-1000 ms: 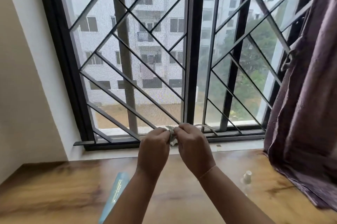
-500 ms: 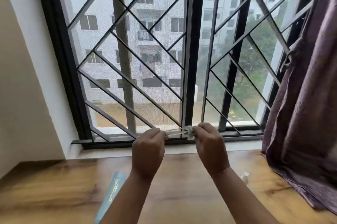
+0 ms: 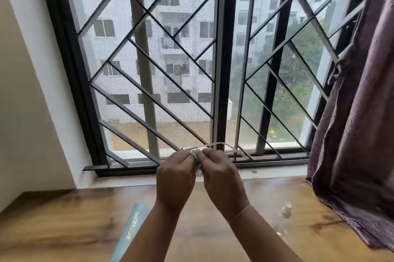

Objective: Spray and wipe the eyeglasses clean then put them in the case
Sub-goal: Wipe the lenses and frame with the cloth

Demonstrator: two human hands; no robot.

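Note:
I hold thin-framed eyeglasses (image 3: 221,145) up in front of the window, above the wooden table (image 3: 64,219). My left hand (image 3: 175,178) pinches the frame at one end. My right hand (image 3: 221,178) pinches a small pale cloth (image 3: 197,162) against the glasses, right beside the left hand's fingers. Most of the glasses are hidden behind both hands; a thin arm sticks out to the right. A light blue case (image 3: 131,232) lies on the table below my left forearm. A small clear spray bottle (image 3: 285,212) with a white cap stands at the right of the table.
A barred window (image 3: 221,59) with a dark frame fills the view ahead, with a white sill below it. A purple curtain (image 3: 358,112) hangs at the right and drapes onto the table's right edge. A cream wall (image 3: 21,112) stands at the left.
My hands were apart half a second ago with the cloth out along the glasses; now my right hand has slid back left with the cloth, and the hands are close together again.

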